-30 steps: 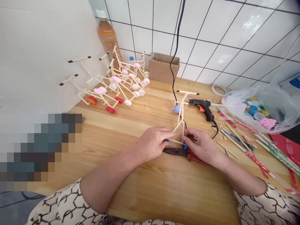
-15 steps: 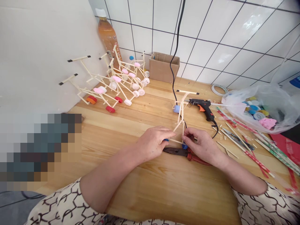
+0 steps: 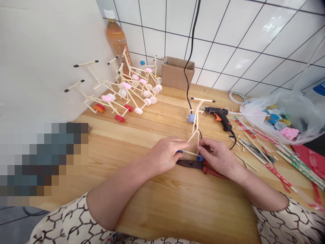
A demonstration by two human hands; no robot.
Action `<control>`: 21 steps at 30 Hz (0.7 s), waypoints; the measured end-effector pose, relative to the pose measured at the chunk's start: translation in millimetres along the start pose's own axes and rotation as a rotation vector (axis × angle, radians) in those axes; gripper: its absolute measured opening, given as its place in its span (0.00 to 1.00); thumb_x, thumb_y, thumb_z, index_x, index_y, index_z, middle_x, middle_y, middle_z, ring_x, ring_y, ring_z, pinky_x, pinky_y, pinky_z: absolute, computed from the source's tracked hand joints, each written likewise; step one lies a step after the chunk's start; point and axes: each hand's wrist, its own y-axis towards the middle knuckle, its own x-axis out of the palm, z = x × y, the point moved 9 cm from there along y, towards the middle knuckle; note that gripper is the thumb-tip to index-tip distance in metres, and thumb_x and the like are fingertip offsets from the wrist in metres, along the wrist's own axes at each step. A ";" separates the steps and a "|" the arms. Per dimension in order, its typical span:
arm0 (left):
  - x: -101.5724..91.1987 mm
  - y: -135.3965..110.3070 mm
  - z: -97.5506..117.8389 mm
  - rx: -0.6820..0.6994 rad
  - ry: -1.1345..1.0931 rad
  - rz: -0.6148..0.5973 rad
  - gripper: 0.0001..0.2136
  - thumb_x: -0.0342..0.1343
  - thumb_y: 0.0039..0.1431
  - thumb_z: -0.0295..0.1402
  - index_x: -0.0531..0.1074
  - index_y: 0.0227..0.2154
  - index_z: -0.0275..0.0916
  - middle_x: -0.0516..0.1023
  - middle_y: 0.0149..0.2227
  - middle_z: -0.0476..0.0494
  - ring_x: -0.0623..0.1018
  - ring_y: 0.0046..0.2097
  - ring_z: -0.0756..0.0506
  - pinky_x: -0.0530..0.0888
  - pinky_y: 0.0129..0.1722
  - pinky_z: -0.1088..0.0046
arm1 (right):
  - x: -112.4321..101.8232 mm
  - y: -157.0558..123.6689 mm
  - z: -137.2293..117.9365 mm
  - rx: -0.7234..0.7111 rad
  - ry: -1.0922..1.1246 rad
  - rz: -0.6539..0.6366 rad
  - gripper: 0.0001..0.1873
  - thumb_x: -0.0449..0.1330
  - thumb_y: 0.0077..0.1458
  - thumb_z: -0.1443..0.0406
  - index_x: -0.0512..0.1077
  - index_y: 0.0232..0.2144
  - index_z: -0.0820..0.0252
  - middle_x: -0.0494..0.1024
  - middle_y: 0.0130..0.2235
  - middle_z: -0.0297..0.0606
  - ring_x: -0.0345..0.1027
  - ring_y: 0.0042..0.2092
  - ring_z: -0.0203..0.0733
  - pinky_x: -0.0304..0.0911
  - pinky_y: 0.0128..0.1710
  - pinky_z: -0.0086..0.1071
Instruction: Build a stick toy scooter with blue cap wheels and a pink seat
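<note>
A small stick model tricycle (image 3: 196,127) with blue bottle-cap wheels stands upright on the wooden table (image 3: 157,200). My left hand (image 3: 166,153) pinches its rear axle at the left blue cap. My right hand (image 3: 218,156) pinches the same axle at the right blue cap (image 3: 200,158). Both hands' fingers are closed on the model. Red-handled pliers (image 3: 203,166) lie on the table just below my hands, partly under my right hand.
A black glue gun (image 3: 220,116) with its cord lies behind the model. Several finished stick tricycles (image 3: 122,91) stand at the back left by an orange bottle (image 3: 116,37) and a cardboard box (image 3: 177,73). A plastic bag of caps (image 3: 281,117), chopsticks (image 3: 269,159) and tape roll (image 3: 237,97) lie right.
</note>
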 end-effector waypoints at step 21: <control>-1.0 -0.6 0.3 -0.002 -0.023 0.013 0.19 0.59 0.47 0.19 0.73 0.44 0.35 0.78 0.43 0.41 0.77 0.45 0.44 0.74 0.47 0.68 | -1.3 0.6 -1.1 -0.025 -0.003 0.026 0.12 0.50 0.56 0.62 0.66 0.24 0.60 0.69 0.22 0.32 0.62 0.24 0.35 0.56 0.25 0.28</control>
